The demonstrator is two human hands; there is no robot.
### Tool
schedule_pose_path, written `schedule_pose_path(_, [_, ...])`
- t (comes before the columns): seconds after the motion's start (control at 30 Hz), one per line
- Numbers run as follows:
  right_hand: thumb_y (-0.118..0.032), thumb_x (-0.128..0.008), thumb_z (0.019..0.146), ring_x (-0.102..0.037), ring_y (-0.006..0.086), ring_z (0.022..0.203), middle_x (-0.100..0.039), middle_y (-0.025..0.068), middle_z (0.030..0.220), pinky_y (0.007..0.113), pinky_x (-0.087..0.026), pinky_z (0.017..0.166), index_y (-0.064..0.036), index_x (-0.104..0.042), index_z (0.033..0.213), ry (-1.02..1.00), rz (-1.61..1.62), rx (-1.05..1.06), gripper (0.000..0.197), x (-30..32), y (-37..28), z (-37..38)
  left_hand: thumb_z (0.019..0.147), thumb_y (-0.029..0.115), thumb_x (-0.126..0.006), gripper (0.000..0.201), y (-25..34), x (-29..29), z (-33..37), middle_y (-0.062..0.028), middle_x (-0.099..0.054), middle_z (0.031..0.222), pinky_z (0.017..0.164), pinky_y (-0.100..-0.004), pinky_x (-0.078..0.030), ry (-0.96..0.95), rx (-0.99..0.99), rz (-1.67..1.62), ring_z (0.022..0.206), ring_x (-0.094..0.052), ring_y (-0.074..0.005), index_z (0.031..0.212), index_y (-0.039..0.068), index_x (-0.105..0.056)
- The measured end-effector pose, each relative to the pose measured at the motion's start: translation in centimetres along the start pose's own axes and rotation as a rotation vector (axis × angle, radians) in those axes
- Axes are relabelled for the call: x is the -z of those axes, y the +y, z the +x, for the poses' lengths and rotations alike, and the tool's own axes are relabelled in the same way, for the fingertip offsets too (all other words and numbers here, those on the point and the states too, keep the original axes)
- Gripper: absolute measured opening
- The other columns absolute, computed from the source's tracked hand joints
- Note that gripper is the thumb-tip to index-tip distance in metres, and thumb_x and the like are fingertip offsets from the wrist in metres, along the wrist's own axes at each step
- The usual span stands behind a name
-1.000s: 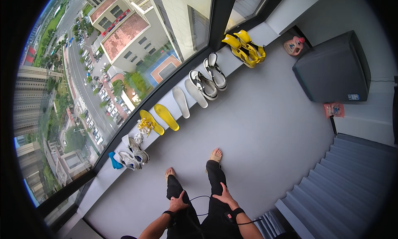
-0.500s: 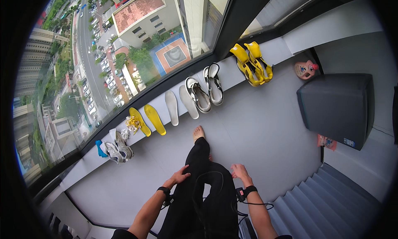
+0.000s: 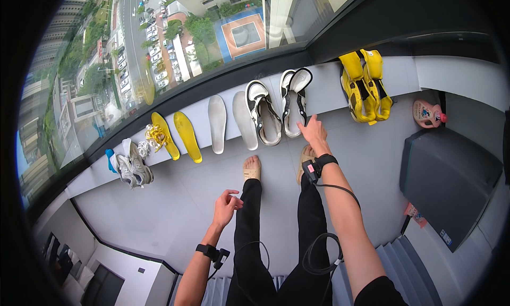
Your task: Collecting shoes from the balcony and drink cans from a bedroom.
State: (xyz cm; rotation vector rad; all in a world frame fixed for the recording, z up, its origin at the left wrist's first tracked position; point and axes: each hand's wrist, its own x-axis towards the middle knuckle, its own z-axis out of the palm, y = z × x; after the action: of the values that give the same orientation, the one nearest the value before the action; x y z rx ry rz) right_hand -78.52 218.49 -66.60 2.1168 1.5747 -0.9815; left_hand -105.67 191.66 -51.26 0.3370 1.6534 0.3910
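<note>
Our right hand (image 3: 313, 130) stretches out, fingers loosely spread, to the black-and-white sneakers (image 3: 280, 109) leaning on the grey window ledge (image 3: 329, 88), touching the nearer one's toe. Left hand (image 3: 226, 206) hangs half-curled, holding nothing, beside our knee.

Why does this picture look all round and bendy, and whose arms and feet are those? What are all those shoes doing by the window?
The camera sits on a person's head and looks down, and its wide lens bends straight lines. So the arms and bare feet belong to that person. The right hand reaches out to a black and white shoe on the window ledge, right at its heel; it holds nothing yet. The left hand hangs open and empty by the leg. Both wrists wear black bands with cables. Along the ledge lie another black and white shoe, white insoles, yellow insoles, yellow shoes and grey sneakers. Outside, far below, are streets and buildings.
</note>
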Motion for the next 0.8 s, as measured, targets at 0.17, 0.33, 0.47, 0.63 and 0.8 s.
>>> schedule_pose_path(0.17, [-0.031, -0.06, 0.091, -0.066, 0.0433, 0.095, -0.068, 0.0267, 0.093, 0.051, -0.053, 0.079, 0.0051, -0.064, 0.094, -0.029, -0.078, 0.252, 0.036, -2.7, 1.0, 5.1, 0.096, 0.009, -0.046, 0.025, -2.7, -5.1, 1.3, -0.0101, -0.07, 0.087, 0.073, -0.0281, -0.055, -0.03, 0.101, 0.016, 0.078, -0.068, -0.0162, 0.115, -0.002, -0.057])
schedule_pose_path(0.33, [-0.025, -0.054, 0.096, -0.067, 0.036, 0.068, -0.065, 0.0232, 0.072, 0.045, -0.05, 0.062, 0.0083, -0.06, 0.085, -0.26, 0.188, 0.503, 0.035, 1.1, 6.9, 0.3, 0.099, 0.017, -0.052, 0.027, 2.0, -9.2, 0.6, -0.0112, -0.07, 0.095, 0.082, -0.0295, -0.053, -0.07, 0.069, 0.081, 0.087, -0.067, -0.0164, 0.119, 0.0, -0.054])
schedule_pose_path(0.47, [-0.018, -0.053, 0.096, -0.057, 0.014, 0.056, -0.056, 0.0071, 0.062, 0.033, -0.045, 0.053, 0.0048, -0.055, 0.083, -0.741, 0.472, 0.355, 0.026, 12.1, 6.5, -11.1, 0.095, 0.03, -0.063, 0.053, 9.7, -10.9, 0.3, -0.0168, -0.064, 0.117, 0.091, -0.031, -0.05, -0.038, -0.127, -0.186, 0.104, -0.064, -0.0204, 0.135, 0.001, -0.046])
schedule_pose_path(0.63, [-0.002, -0.056, 0.088, -0.061, 0.0165, 0.079, -0.065, 0.0077, 0.083, 0.031, -0.051, 0.075, 0.0057, -0.059, 0.098, -0.534, 0.591, 0.562, 0.014, 16.7, 7.4, -20.1, 0.082, 0.033, -0.08, 0.09, 16.6, -13.6, -1.4, -0.0182, -0.051, 0.134, 0.105, -0.0348, -0.04, -0.675, -0.007, -0.6, 0.121, -0.052, -0.0217, 0.146, -0.006, -0.03])
schedule_pose_path(0.8, [-0.004, -0.054, 0.092, -0.061, 0.0215, 0.107, -0.064, 0.0141, 0.111, 0.036, -0.047, 0.094, 0.0035, -0.047, 0.132, -0.489, 0.574, 0.291, 0.041, 20.2, 5.5, -21.3, 0.081, 0.03, -0.08, 0.086, 17.7, -13.5, -4.0, -0.0173, -0.052, 0.13, 0.103, -0.0335, -0.041, -0.411, -0.203, -0.493, 0.118, -0.053, -0.0206, 0.142, -0.007, -0.032])
